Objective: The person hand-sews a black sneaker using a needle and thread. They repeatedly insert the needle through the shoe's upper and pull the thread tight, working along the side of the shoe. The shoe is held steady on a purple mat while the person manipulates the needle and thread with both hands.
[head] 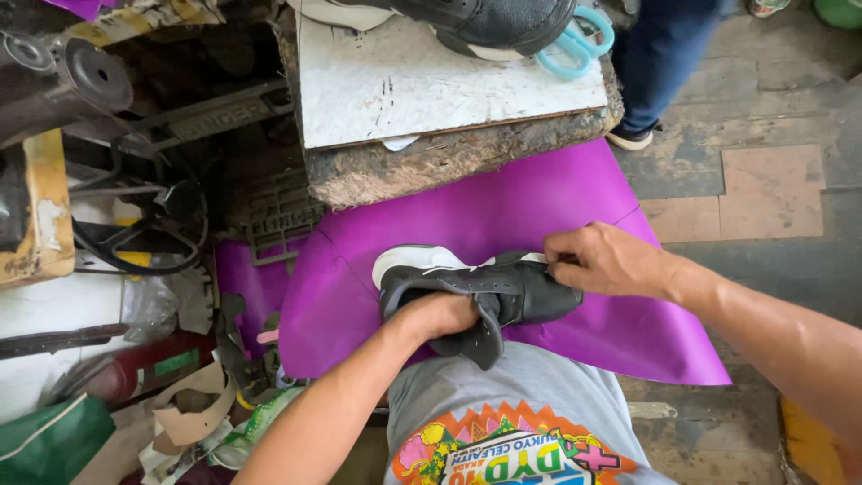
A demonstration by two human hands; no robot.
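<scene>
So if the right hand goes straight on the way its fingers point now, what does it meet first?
The right hand points left along the black shoe, whose heel end its fingers already pinch. Going on, it would probably meet the shoe's collar and lace area first, then the left hand.

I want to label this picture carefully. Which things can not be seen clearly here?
All in the head view:
- Left hand: its fingers are hidden inside the black shoe.
- Right hand: the fingertips are hidden by the hand itself at the shoe's heel.
- Second shoe and blue scissors: cut off by the top edge.
- Another person's leg: cut off by the top edge.
</scene>
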